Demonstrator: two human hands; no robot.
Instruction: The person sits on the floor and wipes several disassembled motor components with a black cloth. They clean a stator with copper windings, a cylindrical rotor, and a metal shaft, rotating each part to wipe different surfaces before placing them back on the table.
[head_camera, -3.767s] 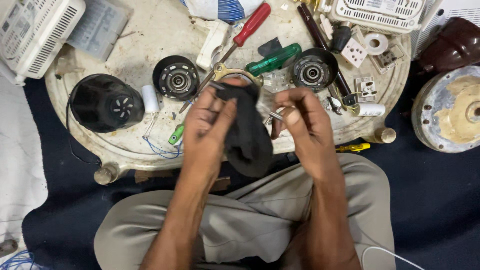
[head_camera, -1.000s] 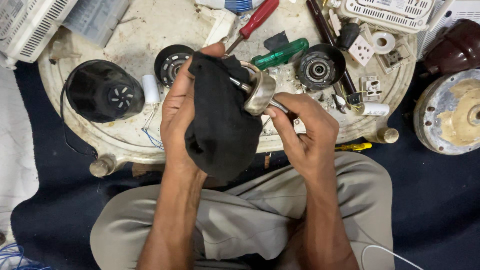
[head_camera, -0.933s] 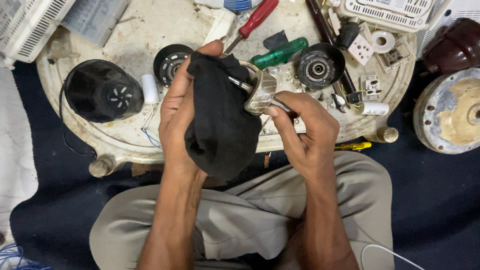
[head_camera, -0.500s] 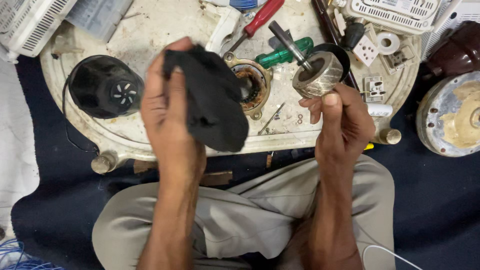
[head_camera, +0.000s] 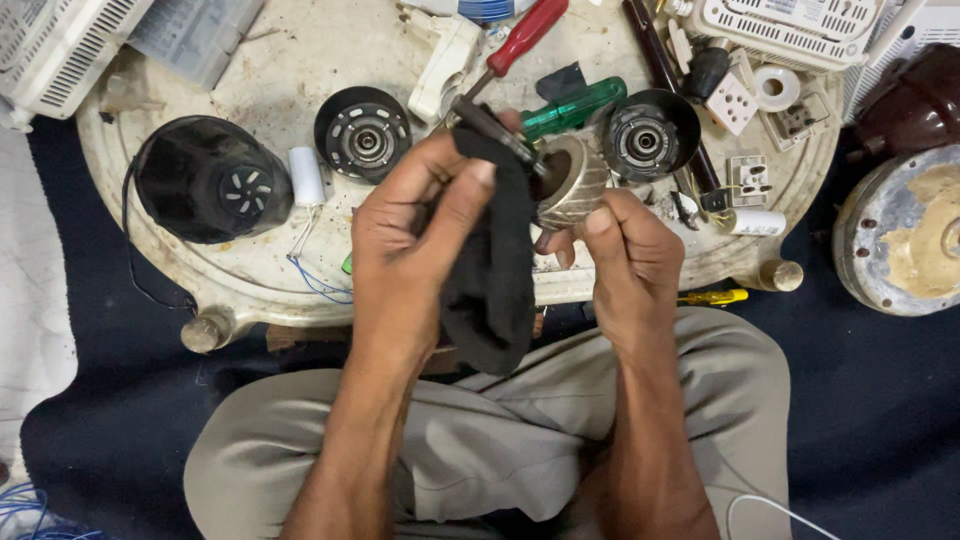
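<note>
My left hand (head_camera: 415, 235) grips a black cloth (head_camera: 492, 270) that hangs down over my lap and is pressed against a metal motor rotor (head_camera: 572, 185) with a shaft. My right hand (head_camera: 625, 255) holds that rotor from below and the right, tilted, with its shaft pointing up and left. Both hands meet just above the near rim of the round white worktop (head_camera: 250, 285).
On the worktop lie a black round motor housing (head_camera: 212, 180), two black end caps with bearings (head_camera: 363, 135) (head_camera: 645, 135), a red-handled screwdriver (head_camera: 520, 40), a green-handled screwdriver (head_camera: 573, 105), a white capacitor (head_camera: 306, 176) and small switch parts. A round motor body (head_camera: 905, 235) sits at the right on dark cloth.
My hands came back together: the right hand brought the rotor in from the right, and the left hand moved the cloth onto it.
</note>
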